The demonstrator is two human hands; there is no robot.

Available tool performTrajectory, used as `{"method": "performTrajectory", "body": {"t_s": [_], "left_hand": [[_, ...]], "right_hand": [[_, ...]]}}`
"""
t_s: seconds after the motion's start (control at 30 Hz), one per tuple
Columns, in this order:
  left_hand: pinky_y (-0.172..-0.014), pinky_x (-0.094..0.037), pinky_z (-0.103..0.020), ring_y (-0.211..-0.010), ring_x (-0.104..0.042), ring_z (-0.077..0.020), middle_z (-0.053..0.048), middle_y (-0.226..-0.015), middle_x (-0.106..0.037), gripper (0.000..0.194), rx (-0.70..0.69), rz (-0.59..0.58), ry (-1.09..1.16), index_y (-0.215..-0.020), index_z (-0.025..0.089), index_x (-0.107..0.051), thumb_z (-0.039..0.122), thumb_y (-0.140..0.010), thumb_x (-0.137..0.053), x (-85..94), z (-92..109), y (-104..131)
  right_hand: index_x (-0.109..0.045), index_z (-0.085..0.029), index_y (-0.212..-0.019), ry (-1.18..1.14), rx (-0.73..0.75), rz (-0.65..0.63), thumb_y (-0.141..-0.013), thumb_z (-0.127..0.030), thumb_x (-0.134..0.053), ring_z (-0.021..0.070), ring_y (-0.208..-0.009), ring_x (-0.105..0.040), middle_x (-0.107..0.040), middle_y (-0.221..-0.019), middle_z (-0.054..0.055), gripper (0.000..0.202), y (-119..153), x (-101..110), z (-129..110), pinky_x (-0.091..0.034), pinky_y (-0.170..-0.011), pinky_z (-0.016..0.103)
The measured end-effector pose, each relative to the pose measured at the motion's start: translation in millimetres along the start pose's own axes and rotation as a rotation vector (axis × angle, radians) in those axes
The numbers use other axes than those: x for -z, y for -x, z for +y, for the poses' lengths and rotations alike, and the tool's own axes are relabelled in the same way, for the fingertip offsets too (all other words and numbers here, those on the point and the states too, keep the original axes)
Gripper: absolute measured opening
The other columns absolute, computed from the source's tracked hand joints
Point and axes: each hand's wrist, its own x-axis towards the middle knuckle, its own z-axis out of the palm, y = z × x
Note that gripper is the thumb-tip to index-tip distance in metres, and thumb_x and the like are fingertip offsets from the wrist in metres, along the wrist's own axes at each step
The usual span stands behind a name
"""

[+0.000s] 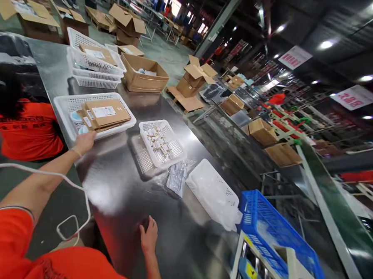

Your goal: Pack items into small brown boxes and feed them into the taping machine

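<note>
My left hand (85, 143) is closed on the near rim of a white basket (63, 112) at the left of the metal table. Flat brown cardboard boxes (108, 112) with white labels lie in that basket, beside small round light-blue items (76, 117). Near the table's front edge, my right hand (149, 234) rests low over the metal surface, thumb and fingers apart, with nothing seen in it. Farther up the table stands a smaller white basket (181, 152) holding several small pale pieces (159, 142). Grey strips in clear plastic (176, 178) lie beside it.
Stacked white baskets (94, 74) and an open carton (145, 81) stand at the table's far end. A white tray with plastic (213, 191) lies right, before a blue crate (281, 240) and rollers. A person in orange (27, 127) sits left; a white cable (62, 175) crosses my left arm.
</note>
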Motion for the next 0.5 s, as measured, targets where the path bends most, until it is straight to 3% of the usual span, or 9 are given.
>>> {"method": "performTrajectory", "body": {"t_s": [0.1, 0.17, 0.23, 0.33, 0.4, 0.5], "left_hand": [[-0.103, -0.058, -0.043, -0.119, -0.078, -0.0317, -0.024, -0.142, -0.073, 0.035, 0.04, -0.06, -0.077, -0.133, 0.01, -0.067, 0.012, -0.117, -0.036, -14.1, 1, 46], [-0.1, -0.059, -0.044, -0.117, -0.079, -0.0341, -0.025, -0.143, -0.073, 0.038, 0.027, -0.108, -0.107, -0.13, 0.012, -0.068, 0.013, -0.117, -0.033, -23.0, 2, 83], [-0.097, -0.061, -0.046, -0.114, -0.08, -0.0359, -0.025, -0.141, -0.074, 0.039, 0.006, -0.158, -0.126, -0.127, 0.014, -0.069, 0.011, -0.115, -0.032, -30.7, 2, 118], [-0.095, -0.062, -0.047, -0.108, -0.082, -0.036, -0.023, -0.133, -0.078, 0.038, -0.012, -0.215, -0.142, -0.122, 0.016, -0.072, 0.007, -0.112, -0.036, -37.3, 3, 161], [-0.094, -0.063, -0.045, -0.106, -0.083, -0.0347, -0.021, -0.128, -0.081, 0.037, -0.034, -0.225, -0.15, -0.118, 0.018, -0.074, 0.006, -0.11, -0.04, -36.5, 5, 181], [-0.095, -0.064, -0.044, -0.107, -0.083, -0.0342, -0.021, -0.13, -0.082, 0.035, -0.084, -0.202, -0.159, -0.117, 0.019, -0.076, 0.005, -0.108, -0.045, -25.7, 10, 198]], "right_hand": [[-0.079, -0.021, -0.123, -0.347, 0.03, -0.063, -0.083, -0.049, -0.078, 0.0356, -0.099, -0.085, -0.086, -0.102, 0.012, 0.049, -29, -6, -82, -0.069, -0.102, 0.052], [-0.075, -0.024, -0.114, -0.555, -0.047, -0.193, -0.087, -0.049, -0.083, 0.0268, -0.078, -0.08, -0.078, -0.077, 0.001, 0.038, -46, -10, -144, -0.069, -0.084, 0.041], [-0.068, -0.024, -0.103, -0.757, -0.219, -0.353, -0.093, -0.047, -0.085, 0.0215, -0.07, -0.077, -0.075, -0.076, 0.0, 0.03, -60, -15, -204, -0.065, -0.073, 0.033], [-0.061, -0.022, -0.097, -0.897, -0.32, -0.5, -0.11, -0.04, -0.075, 0.0176, -0.072, -0.078, -0.076, -0.08, 0.003, 0.026, -75, -22, -276, -0.066, -0.077, 0.03], [-0.061, -0.021, -0.101, -0.927, -0.391, -0.557, -0.117, -0.038, -0.065, 0.0182, -0.072, -0.078, -0.074, -0.078, 0.002, 0.024, -80, -27, -310, -0.068, -0.077, 0.032], [-0.062, -0.018, -0.111, -0.945, -0.431, -0.56, -0.115, -0.027, -0.067, 0.0167, -0.068, -0.072, -0.069, -0.073, -0.006, 0.011, -79, -30, -340, -0.068, -0.073, 0.032]]}}
